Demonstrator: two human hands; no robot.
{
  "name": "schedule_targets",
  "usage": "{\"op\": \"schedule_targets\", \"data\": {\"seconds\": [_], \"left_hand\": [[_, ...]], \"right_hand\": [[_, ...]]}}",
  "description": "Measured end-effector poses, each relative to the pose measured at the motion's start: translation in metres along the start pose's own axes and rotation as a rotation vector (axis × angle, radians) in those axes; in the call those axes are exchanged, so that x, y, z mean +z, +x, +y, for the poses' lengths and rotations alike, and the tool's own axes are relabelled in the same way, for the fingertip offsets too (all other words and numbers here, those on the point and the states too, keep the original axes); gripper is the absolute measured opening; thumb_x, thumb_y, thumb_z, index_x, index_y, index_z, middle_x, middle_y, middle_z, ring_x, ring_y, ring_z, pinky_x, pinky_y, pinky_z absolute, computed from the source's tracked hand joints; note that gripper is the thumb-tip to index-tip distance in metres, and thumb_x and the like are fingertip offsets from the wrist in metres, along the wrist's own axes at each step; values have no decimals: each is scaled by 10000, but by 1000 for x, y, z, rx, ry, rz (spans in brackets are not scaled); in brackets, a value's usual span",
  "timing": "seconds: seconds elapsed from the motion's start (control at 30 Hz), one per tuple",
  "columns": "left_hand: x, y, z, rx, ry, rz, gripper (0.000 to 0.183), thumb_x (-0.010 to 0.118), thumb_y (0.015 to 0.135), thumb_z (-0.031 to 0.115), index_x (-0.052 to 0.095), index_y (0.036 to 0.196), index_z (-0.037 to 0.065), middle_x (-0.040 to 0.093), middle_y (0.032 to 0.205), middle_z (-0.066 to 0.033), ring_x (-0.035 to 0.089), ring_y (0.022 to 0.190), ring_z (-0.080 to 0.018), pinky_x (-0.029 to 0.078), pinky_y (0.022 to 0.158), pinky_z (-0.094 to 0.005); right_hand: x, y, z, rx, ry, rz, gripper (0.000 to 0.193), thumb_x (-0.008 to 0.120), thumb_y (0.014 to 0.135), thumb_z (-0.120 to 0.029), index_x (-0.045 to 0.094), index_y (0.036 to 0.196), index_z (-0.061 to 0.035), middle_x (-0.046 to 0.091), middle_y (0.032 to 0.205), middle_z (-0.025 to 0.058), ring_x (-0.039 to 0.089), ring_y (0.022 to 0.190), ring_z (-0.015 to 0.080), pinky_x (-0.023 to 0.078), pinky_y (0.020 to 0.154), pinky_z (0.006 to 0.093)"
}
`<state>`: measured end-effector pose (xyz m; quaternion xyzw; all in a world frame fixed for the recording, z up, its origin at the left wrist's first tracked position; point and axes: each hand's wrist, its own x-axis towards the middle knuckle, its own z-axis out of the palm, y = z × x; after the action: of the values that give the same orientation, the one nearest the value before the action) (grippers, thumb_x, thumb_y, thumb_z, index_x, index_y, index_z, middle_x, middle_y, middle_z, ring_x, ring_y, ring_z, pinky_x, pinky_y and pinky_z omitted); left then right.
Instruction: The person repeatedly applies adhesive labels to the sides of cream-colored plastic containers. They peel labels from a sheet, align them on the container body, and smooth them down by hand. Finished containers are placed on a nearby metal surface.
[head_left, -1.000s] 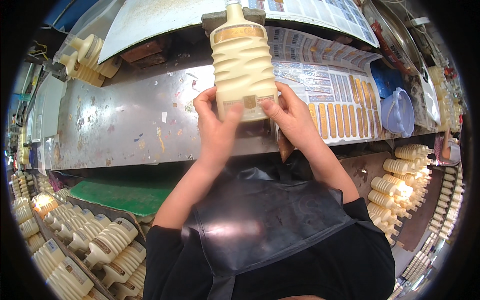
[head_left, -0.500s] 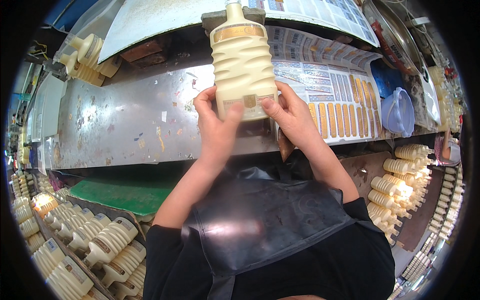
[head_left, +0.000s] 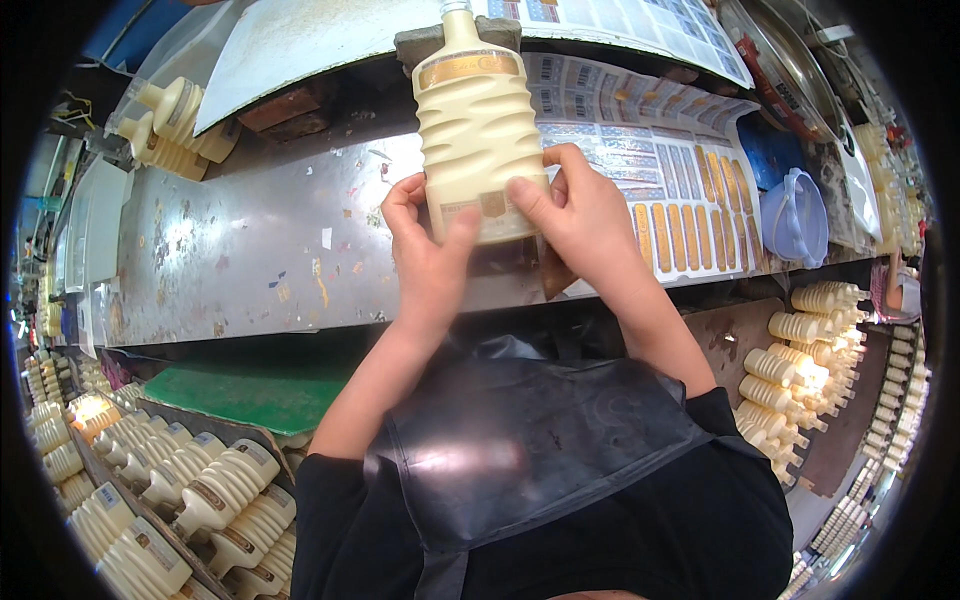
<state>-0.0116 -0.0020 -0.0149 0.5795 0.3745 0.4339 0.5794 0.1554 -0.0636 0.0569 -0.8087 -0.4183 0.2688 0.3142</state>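
Observation:
A cream-coloured bottle [head_left: 478, 135] with wavy ridges lies with its neck pointing away from me, resting near a grey block [head_left: 421, 43]. It has a gold band label below the shoulder and a second label [head_left: 492, 204] near its base. My left hand [head_left: 432, 235] is closed around the lower left side, thumb on the lower label. On the opposite side my right hand [head_left: 588, 222] grips the bottle, its thumb pressed on the front just above the right part of that label. Fingers behind the bottle are partly hidden.
Sheets of gold and silver labels [head_left: 690, 215] lie right of the bottle on the metal table [head_left: 220, 240]. A lilac bucket [head_left: 795, 220] stands at its right end. Bottles fill crates [head_left: 225, 485] at lower left and a rack [head_left: 790, 380] at right. A green board [head_left: 250, 395] sits left.
The bottle has shifted slightly left with both hands. My right thumb has moved left and up from the label's right end.

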Motion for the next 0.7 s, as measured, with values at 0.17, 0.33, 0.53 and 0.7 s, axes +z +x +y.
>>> {"op": "schedule_targets", "data": {"seconds": [0.17, 0.33, 0.53, 0.7], "left_hand": [[-2, 1, -4, 25, 3, -15, 710, 759, 929, 311, 378, 1430, -18, 507, 1356, -186, 507, 1259, -262, 408, 1106, -413], [-8, -3, -10, 231, 223, -39, 828, 843, 843, 346, 384, 1440, 2, 495, 1361, -183, 473, 1305, -319, 375, 1133, -463], [-12, -5, -14, 351, 575, -42, 1018, 947, 697, 356, 374, 1472, 27, 473, 1380, -200, 470, 1280, -375, 378, 1118, -487], [-8, -6, -10, 246, 376, -88, 899, 863, 799, 293, 342, 1469, -4, 468, 1382, -222, 483, 1284, -359, 388, 1113, -483]], "right_hand": [[1, 0, 14, -20, 31, -6, 684, 701, 878, -569, 633, 1236, 9, 725, 901, 229, 726, 879, 386, 547, 795, 460], [5, 1, 35, -2, 384, -95, 645, 703, 920, -516, 627, 1310, -7, 697, 845, 140, 695, 811, 246, 543, 760, 376], [4, -11, 51, -49, 519, -259, 574, 626, 1038, -366, 529, 1479, -12, 632, 923, 36, 578, 805, 89, 489, 730, 245], [13, -11, 50, -59, 719, -215, 545, 598, 1061, -372, 542, 1462, -7, 689, 1101, 104, 632, 974, 142, 510, 879, 297]]}}
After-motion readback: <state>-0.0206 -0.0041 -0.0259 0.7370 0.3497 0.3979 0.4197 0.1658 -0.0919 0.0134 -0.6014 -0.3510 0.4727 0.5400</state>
